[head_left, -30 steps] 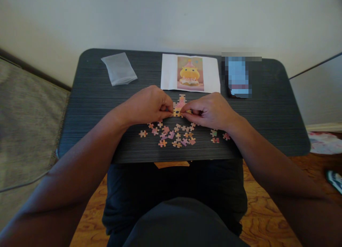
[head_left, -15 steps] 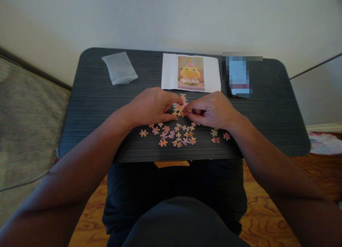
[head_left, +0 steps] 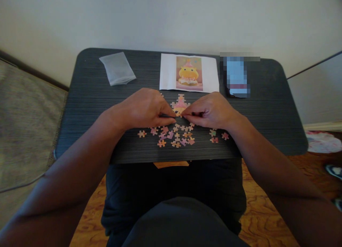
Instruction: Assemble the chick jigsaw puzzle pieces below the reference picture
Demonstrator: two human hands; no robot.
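A joined patch of jigsaw puzzle [head_left: 180,103], pink above and yellow below, lies flat on the dark table between my hands. My left hand [head_left: 149,108] comes in from the left, index finger and thumb close together at the patch's lower left edge. On the other side, my right hand [head_left: 211,109] pinches the lower right edge of the patch. The fingertips partly cover the pieces they press. Several loose jigsaw pieces [head_left: 170,134] are scattered nearer to me, and a few more pieces [head_left: 214,140] lie to the right.
Behind the patch is a paper sheet [head_left: 211,74] with a printed picture of a yellow cartoon figure and cake. A clear plastic bag [head_left: 117,68] lies at the back left, a blurred-out phone-like object [head_left: 237,74] at the back right. The dark table [head_left: 272,108] has rounded corners.
My left index finger has come down from the patch's upper part to its lower left edge, closer to the thumb. My right hand stays at the lower right edge. The view shifted slightly.
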